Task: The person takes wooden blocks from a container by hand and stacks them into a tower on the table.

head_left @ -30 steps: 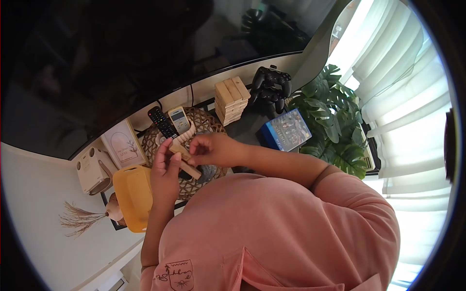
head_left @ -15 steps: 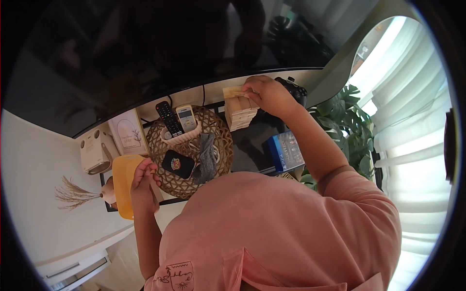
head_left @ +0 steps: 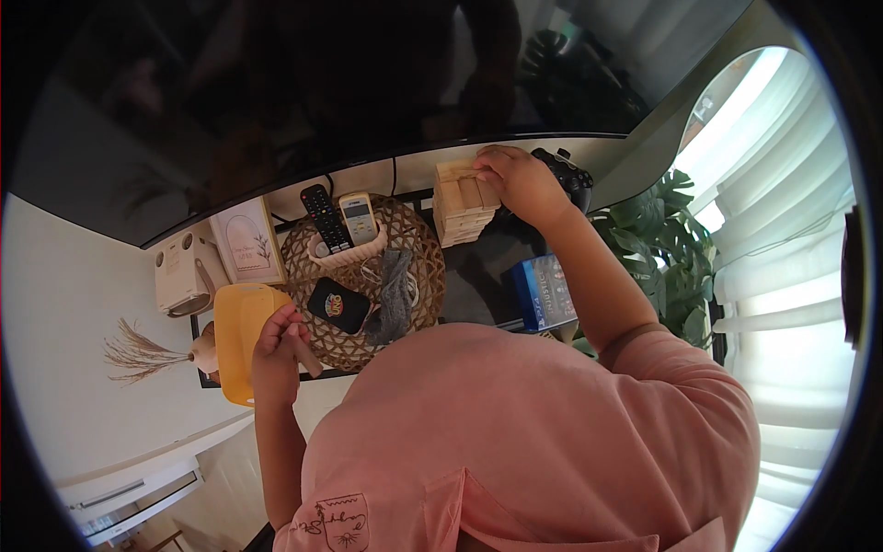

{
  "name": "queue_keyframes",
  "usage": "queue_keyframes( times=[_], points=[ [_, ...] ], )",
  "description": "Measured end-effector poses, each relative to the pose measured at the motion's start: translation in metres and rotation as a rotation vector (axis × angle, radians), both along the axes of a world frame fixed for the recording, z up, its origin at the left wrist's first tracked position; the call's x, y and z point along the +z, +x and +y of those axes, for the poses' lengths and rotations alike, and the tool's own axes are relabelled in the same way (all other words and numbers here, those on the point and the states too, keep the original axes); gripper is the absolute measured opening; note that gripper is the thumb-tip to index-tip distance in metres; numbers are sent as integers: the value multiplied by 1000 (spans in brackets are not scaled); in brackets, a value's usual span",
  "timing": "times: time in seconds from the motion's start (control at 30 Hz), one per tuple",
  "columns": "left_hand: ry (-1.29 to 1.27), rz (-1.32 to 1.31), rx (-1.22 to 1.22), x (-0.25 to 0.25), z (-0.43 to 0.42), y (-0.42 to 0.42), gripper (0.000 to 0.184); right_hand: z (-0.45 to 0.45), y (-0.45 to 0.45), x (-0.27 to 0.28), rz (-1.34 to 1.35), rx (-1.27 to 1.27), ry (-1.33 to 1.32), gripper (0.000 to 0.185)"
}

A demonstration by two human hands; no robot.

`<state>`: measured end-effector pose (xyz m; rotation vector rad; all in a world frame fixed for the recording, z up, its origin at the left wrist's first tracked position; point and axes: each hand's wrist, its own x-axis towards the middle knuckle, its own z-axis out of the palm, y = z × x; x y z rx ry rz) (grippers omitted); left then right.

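Observation:
A stack of light wooden blocks (head_left: 457, 219) stands near the back of the dark table. My right hand (head_left: 518, 181) is at its top, fingers pinched on a wooden block (head_left: 455, 171) that lies across the upper layer. At the lower left, my left hand (head_left: 280, 351) is closed round another wooden block (head_left: 305, 356), whose end sticks out toward the right. Just left of this hand is a yellow container (head_left: 241, 331), partly behind the fingers.
A woven round mat (head_left: 427, 267) bears a basket (head_left: 348, 255) with two remotes, a black pouch (head_left: 338, 304) and a grey cloth item (head_left: 395, 299). Game cases (head_left: 544, 293), controllers (head_left: 567, 179) and a leafy plant (head_left: 644, 225) are on the right. A large screen (head_left: 303, 101) stands behind.
My right hand has moved from beside my left hand to the stack, with a block now on top. My left hand has moved left and down beside the yellow container. The view has shifted.

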<state>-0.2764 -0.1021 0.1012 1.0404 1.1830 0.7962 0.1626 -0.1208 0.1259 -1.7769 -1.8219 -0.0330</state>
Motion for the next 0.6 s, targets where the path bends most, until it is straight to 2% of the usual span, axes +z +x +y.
queue_keyframes(
  times=[0.07,0.13,0.17,0.23,0.3,0.37,0.4,0.47,0.5,0.57,0.6],
  points=[
    [-5,20,0,4,3,14,31,-4,-1,1,-21,-10,28,17],
    [-26,-66,3,12,4,35,29,-10,-4,9,-40,-20,56,18],
    [-25,-63,-1,15,4,46,29,-16,-7,17,-89,-18,154,19],
    [50,-86,-166,22,3,71,29,-29,-16,26,-138,-21,252,19],
    [56,-70,-208,34,3,103,26,-43,-34,29,116,99,208,20],
    [243,-74,-292,39,5,134,19,-61,-64,35,650,172,-323,21],
    [245,-74,-299,38,4,149,19,-66,-74,28,651,166,-318,21],
    [580,-264,-321,32,1,175,14,-69,-82,9,1075,258,-403,25],
    [582,-265,-327,30,-1,184,14,-69,-78,5,1076,254,-398,25],
    [585,-418,-361,25,-4,197,21,-68,-70,-1,1369,262,-300,27],
    [583,-418,-363,22,-1,202,21,-68,-63,3,1371,260,-299,27]
  ],
)
